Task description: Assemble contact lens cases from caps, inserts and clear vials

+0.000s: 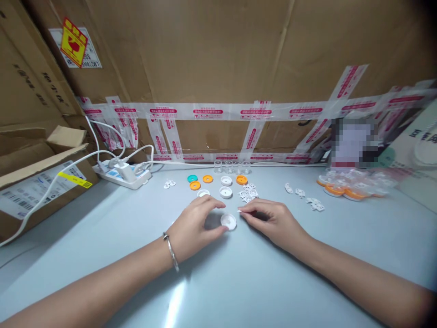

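Note:
Between my hands a round white plastic cap (233, 224) lies on the table, its inside facing up. My left hand (201, 221) is open beside it, fingers and thumb spread apart in a curve. Its thumb tip is at the cap's near left edge; whether it touches I cannot tell. Just to the right, my right hand (268, 217) is pinched shut on a small white piece (239, 211), mostly hidden by the fingertips. Beyond the hands sit white round caps (226, 192), orange caps (241, 180), a green cap (192, 178) and a cluster of white cut-out plastic parts (249, 193).
Several clear cylinders (229, 166) stand at the back. More white parts (314, 203) lie to the right, near a plastic bag of orange and white pieces (355, 184). A power strip (126, 175) with cables and an opened cardboard box (44, 182) are left. Large cardboard (211, 54) walls the back.

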Available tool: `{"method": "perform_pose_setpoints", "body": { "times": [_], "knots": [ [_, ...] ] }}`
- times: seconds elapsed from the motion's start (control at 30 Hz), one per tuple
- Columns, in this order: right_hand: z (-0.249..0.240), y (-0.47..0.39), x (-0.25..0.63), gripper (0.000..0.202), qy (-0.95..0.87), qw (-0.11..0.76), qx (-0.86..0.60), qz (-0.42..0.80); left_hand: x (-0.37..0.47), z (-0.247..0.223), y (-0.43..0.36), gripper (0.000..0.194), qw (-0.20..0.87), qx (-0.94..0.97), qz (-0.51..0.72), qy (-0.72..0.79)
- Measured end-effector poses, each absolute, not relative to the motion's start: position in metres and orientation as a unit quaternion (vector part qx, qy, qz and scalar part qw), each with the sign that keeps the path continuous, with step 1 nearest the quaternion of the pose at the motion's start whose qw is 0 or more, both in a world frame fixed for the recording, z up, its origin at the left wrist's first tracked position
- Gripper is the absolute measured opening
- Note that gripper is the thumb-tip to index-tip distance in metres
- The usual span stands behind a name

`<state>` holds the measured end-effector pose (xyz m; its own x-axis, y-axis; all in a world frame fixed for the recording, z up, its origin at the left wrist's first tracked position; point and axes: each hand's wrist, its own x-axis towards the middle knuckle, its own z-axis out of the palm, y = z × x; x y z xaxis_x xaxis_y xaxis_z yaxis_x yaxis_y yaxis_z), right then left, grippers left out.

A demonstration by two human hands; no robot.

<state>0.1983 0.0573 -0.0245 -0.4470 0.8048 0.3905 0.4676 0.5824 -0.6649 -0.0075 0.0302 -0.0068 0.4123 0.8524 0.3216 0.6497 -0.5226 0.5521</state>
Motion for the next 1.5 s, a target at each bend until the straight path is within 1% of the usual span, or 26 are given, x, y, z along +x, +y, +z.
{"method": "perform_pose_setpoints", "body": {
  "times": [0.07, 0.13, 0.33, 0.47, 0.6, 0.87, 1.23, 1.4, 1.5],
  "knots": [
    [-0.027, 0.06, 0.199, 0.017, -0.858, 0.335, -0.345, 0.183, -0.01, -0.011, 0.035, 0.033, 0.184, 0.827, 0.253, 0.467],
    [-0.028, 0.059, 0.199, 0.019, -0.888, 0.32, -0.303, 0.129, -0.01, -0.015, 0.038, 0.035, 0.192, 0.829, 0.244, 0.465],
    [-0.028, 0.055, 0.196, 0.019, -0.923, 0.281, -0.264, 0.016, -0.006, -0.019, 0.041, 0.025, 0.2, 0.829, 0.234, 0.467],
    [-0.025, 0.053, 0.196, 0.02, -0.933, 0.259, -0.247, -0.042, -0.006, -0.017, 0.041, 0.024, 0.206, 0.829, 0.225, 0.469],
    [-0.027, 0.053, 0.196, 0.017, -0.936, 0.266, -0.217, -0.078, -0.007, -0.017, 0.041, 0.025, 0.208, 0.829, 0.221, 0.47],
    [-0.027, 0.054, 0.197, 0.016, -0.946, 0.238, -0.192, -0.108, -0.007, -0.018, 0.041, 0.025, 0.208, 0.829, 0.224, 0.469],
    [-0.029, 0.053, 0.199, 0.018, -0.95, 0.22, -0.202, -0.096, -0.007, -0.017, 0.042, 0.025, 0.21, 0.827, 0.225, 0.471],
    [-0.03, 0.053, 0.197, 0.018, -0.949, 0.227, -0.206, -0.077, -0.006, -0.019, 0.042, 0.026, 0.211, 0.825, 0.224, 0.473],
    [-0.028, 0.051, 0.197, 0.018, -0.941, 0.254, -0.222, -0.039, -0.007, -0.017, 0.042, 0.027, 0.213, 0.828, 0.221, 0.47]
  ]
}}
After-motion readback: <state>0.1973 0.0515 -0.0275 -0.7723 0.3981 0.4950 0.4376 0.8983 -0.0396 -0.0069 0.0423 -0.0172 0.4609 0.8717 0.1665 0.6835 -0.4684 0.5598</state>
